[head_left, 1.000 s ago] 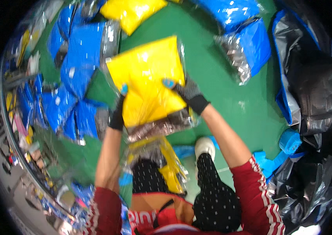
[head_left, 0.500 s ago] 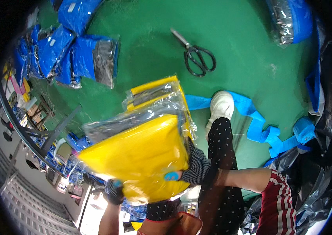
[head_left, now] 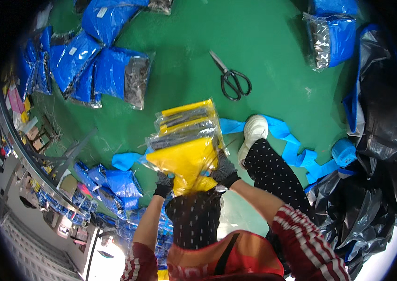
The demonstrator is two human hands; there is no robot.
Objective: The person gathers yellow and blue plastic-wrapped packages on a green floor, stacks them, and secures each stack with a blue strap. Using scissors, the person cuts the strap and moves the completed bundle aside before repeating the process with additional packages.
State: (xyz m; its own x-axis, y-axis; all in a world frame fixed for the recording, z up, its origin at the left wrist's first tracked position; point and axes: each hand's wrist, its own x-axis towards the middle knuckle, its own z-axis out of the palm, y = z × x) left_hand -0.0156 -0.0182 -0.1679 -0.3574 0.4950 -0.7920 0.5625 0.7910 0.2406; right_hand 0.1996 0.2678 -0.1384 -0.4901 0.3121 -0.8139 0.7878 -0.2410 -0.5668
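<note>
Both my gloved hands grip the near end of a yellow plastic-wrapped package. My left hand has its fingers closed on the left side of it. On the right side my right hand is closed too, its thumb on top. Beneath and beyond lie more yellow-and-grey wrapped packages, piled in a stack on the floor. A light-blue fabric strip runs under the stack, passes my white shoe and ends in a roll at the right.
Black-handled scissors lie on the green floor beyond the stack. Blue wrapped packages sit at the far left, others at the far right. Black plastic sheeting is heaped along the right; a metal-legged table stands left.
The top yellow package has come down onto the stack, moving right and away from me, with both hands still on it. My view has shifted slightly.
</note>
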